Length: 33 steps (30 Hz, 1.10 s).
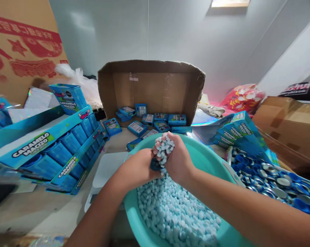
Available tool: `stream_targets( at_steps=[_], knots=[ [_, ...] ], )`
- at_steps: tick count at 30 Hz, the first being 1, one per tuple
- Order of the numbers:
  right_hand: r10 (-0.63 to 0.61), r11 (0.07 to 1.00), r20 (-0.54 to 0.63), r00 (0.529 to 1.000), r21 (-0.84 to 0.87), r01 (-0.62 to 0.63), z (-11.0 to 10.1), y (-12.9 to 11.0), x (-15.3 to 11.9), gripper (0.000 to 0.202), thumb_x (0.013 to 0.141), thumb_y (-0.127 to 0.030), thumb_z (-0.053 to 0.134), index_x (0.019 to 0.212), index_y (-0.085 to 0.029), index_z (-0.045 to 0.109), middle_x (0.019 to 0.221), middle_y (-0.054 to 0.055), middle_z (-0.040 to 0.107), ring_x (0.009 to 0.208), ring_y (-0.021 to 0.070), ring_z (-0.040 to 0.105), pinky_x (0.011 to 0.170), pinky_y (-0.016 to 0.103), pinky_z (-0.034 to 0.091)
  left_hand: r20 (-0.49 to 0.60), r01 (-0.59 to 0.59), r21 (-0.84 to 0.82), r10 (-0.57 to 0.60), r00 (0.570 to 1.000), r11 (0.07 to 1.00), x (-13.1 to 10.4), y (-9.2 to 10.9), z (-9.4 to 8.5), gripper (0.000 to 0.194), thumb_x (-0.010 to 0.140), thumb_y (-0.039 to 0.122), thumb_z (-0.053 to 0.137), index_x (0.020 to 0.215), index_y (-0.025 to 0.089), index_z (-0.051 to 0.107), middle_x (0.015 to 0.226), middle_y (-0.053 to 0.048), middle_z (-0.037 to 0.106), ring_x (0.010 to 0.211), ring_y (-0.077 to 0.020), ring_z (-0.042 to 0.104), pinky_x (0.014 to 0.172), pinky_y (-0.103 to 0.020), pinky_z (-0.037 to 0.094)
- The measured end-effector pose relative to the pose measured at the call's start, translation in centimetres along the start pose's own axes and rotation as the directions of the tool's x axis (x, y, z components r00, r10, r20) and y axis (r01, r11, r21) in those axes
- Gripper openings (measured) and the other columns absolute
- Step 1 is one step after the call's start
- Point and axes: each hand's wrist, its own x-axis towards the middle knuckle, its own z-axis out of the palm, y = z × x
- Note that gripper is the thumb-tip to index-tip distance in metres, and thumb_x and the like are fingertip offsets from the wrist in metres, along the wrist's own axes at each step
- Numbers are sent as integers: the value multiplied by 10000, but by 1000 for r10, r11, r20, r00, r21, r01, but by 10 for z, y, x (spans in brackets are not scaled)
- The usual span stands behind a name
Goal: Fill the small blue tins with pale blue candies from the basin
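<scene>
From my end, the largest thing I see is the pale worktop (pixel 49 209), running beneath everything. A tall printed carton (pixel 23 43) stands at the far left, and an open cardboard box (pixel 149 85) lies on its side at the back, its mouth towards me. A closed brown box (pixel 290 123) sits to the right.

The teal basin (pixel 208 154) is front and centre, with a thick bed of pale blue pellets (pixel 177 209) in it. Left of it I have blue display trays (pixel 44 145) packed with small cartons; on the right, a tray of round tins (pixel 278 183) sits just beside the basin, below a folded blue display card (pixel 237 130). A flat white device (pixel 111 168) is partly under the basin's left edge. Small blue packs (pixel 136 128) lie scattered in and before the open box.

Both hands meet above the basin. My left hand (pixel 146 163) is curled around a dark blue container (pixel 155 164), mostly hidden by the fingers. My right hand (pixel 180 157) is part-open in a cup, with a heap of pellets against its fingers; I can't tell exactly how that heap is shared between the hands.
</scene>
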Motion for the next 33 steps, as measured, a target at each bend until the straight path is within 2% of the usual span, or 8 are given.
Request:
stream_targets(
  at_steps=[7, 13, 18, 23, 27, 33],
  knots=[
    [16, 1000, 27, 999, 3, -16, -1, -2, -1, 215, 780, -387, 586, 690, -203, 520, 637, -19, 563, 545, 130, 520, 512, 260, 394, 15, -41, -25, 41, 999, 999, 0, 1, -1, 326, 768, 273, 739, 1091, 290, 705, 1091, 30, 738, 1004, -244, 678, 818, -305, 490],
    [20, 999, 118, 993, 43, -25, -2, -4, 2, 210, 724, -380, 617, 691, -206, 503, 661, -25, 548, 556, 128, 514, 525, 259, 386, 11, 18, 15, -18, 1000, 1000, 1, 1, -1, 384, 749, 338, 772, 1118, 274, 686, 1122, 1, 734, 1031, -274, 668, 840, -332, 485],
    [-24, 999, 192, 981, -36, 31, -3, -1, 4, 229, 761, -400, 594, 672, -209, 505, 677, -17, 559, 586, 135, 530, 536, 258, 377, -31, 60, 37, -59, 998, 998, 2, 3, 2, 299, 788, 323, 715, 1075, 249, 672, 1142, -19, 726, 1037, -271, 663, 862, -342, 491],
    [-37, 996, 236, 971, -65, 54, -6, -1, 10, 253, 773, -403, 581, 633, -204, 513, 674, -13, 555, 605, 138, 534, 543, 257, 379, -32, 71, 65, -69, 997, 995, 4, 2, 2, 333, 784, 307, 706, 1112, 267, 663, 1138, -9, 730, 1027, -269, 666, 880, -342, 494],
    [-21, 997, 204, 979, -62, 34, -8, -1, 14, 272, 771, -404, 578, 602, -208, 496, 609, -19, 530, 584, 143, 532, 543, 258, 376, -13, 99, 62, -98, 995, 993, 4, 4, 1, 327, 788, 309, 698, 1111, 275, 662, 1129, 3, 726, 1038, -264, 662, 875, -333, 497],
    [-38, 990, 215, 976, -123, 66, -7, 1, 9, 269, 780, -404, 559, 605, -207, 506, 588, -8, 555, 588, 146, 519, 553, 258, 379, -18, 73, 106, -72, 997, 992, 2, 6, 2, 362, 804, 315, 678, 1159, 250, 659, 1108, -29, 728, 1007, -275, 666, 853, -333, 505]
  ],
)
